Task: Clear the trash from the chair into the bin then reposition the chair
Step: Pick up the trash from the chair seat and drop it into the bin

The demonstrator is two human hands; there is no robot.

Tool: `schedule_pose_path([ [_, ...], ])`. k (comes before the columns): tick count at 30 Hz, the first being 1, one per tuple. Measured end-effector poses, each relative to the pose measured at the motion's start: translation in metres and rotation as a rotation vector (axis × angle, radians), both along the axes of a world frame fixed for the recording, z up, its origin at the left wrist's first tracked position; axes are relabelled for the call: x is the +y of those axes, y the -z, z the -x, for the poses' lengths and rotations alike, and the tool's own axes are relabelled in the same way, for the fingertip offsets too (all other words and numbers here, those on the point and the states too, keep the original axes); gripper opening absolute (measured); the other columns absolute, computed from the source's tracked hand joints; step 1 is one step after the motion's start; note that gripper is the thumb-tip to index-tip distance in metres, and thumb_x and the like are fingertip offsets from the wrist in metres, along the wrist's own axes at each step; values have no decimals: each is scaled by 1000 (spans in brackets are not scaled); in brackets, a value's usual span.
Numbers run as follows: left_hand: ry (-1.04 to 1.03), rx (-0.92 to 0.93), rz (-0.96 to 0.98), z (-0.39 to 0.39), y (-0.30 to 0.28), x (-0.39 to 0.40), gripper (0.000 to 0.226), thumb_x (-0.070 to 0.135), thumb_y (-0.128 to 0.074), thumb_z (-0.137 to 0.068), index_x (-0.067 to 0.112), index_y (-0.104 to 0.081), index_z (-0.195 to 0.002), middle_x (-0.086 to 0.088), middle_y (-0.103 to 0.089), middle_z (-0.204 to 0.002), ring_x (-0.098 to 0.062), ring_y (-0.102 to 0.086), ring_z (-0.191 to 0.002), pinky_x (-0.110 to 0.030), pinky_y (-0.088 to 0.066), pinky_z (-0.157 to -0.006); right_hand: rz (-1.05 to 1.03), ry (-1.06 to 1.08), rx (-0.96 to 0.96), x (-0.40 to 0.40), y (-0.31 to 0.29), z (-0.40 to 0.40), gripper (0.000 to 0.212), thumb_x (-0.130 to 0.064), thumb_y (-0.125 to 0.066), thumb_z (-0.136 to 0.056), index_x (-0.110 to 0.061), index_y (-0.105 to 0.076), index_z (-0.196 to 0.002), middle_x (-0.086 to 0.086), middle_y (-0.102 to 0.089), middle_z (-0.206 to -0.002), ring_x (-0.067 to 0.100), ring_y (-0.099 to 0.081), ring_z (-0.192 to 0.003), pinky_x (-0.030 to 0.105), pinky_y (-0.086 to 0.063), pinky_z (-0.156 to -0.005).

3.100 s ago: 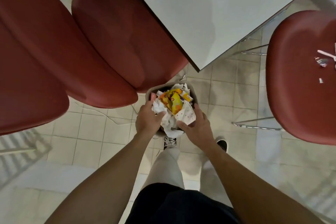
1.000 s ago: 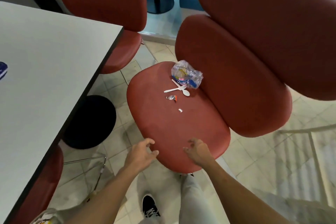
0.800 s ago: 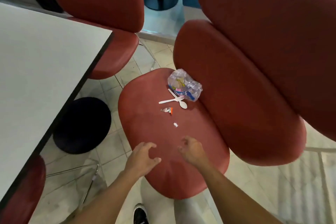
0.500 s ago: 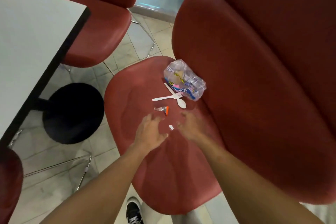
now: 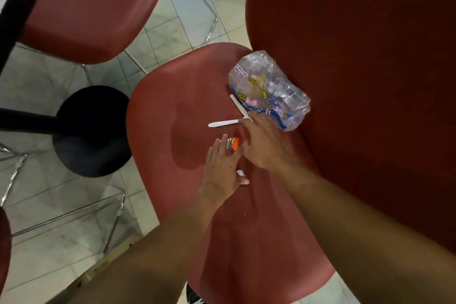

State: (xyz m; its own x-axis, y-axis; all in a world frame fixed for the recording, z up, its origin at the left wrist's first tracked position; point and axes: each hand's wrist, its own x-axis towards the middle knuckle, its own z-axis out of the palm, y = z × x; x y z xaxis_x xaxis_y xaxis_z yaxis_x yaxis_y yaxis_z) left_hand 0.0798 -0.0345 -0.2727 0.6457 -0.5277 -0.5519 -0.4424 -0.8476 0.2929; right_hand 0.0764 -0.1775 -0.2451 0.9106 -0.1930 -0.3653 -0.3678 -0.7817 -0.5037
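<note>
The right hand (image 5: 265, 145) hides both utensil heads; fingers blurred.

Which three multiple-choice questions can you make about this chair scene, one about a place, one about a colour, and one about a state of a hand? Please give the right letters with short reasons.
1. Where does the crumpled plastic bag lie?
A. on the floor
B. at the back of the chair seat, against the backrest
C. on the table

2. What colour is the chair seat?
A. red
B. blue
C. grey

3. How is the left hand?
A. closed in a fist
B. gripping the bag
C. open, fingers straight, beside a small orange wrapper

Right letters:
1 B, the bag rests on the seat where it meets the backrest.
2 A, the seat is plainly red.
3 C, its fingers stretch out and grip nothing.
</note>
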Motion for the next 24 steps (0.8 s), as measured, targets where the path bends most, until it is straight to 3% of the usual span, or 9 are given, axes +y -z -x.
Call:
schedule_pose_path([
  [3, -17, -46, 74, 1, 13, 3, 85, 34, -82, -68, 34, -40, -143, -21, -22, -154, -37, -23, -142, -45, -26, -115, 100, -59, 1, 1, 18, -12, 51, -15, -60, -79, -15, -54, -129, 9, -50, -133, 31, -44, -124, 40, -34, -101],
  [5, -34, -81, 111, 1, 21, 6, 78, 26, -86, -61, 30, -54, -132, -20, -40, -143, -36, -41, -128, -47, -43, -101, 156, -69, 14, 2, 27, -17, 46, -12, -55, -82, -15, -54, -128, 11, -51, -126, 33, -45, -118, 41, -36, -96],
  [7, -55, -77, 151, -1, 22, 7, 72, 22, -86, -58, 27, -60, -126, -14, -49, -131, -32, -50, -113, -44, -50, -89, 198, -69, 26, 2, 32, -19, 42, -12, -51, -86, -17, -54, -128, 13, -51, -124, 35, -45, -116, 42, -35, -96],
  [12, -61, -76, 200, 2, 21, 9, 39, 19, -72, -79, 19, -66, -118, -6, -56, -110, -26, -53, -93, -40, -54, -74, 261, -80, 47, 4, 40, -15, 31, -14, -43, -93, -18, -55, -122, 13, -51, -116, 34, -48, -111, 43, -38, -90],
  [15, -80, -47, 198, 7, 24, 13, 25, 9, -64, -84, 14, -70, -108, -6, -58, -98, -26, -56, -87, -43, -54, -71, 175, -3, 114, 6, 44, -6, 27, -15, -42, -96, -17, -53, -121, 15, -49, -115, 35, -49, -108, 45, -44, -83],
  [19, -75, -17, 162, 9, 17, 17, 27, 5, -55, -87, 17, -70, -106, -5, -58, -96, -25, -57, -90, -36, -50, -74, 69, 94, 197, 11, 40, 7, 23, -9, -45, -92, -12, -56, -112, 19, -51, -113, 38, -53, -102, 42, -46, -82],
  [24, -178, 14, 86, 18, 5, 37, 25, 7, -56, -87, 21, -70, -102, -2, -57, -94, -23, -62, -86, -32, -49, -73, -90, 208, 277, 15, 25, 38, 13, -5, -53, -81, -12, -61, -89, 14, -65, -91, 34, -63, -85, 38, -53, -71],
])
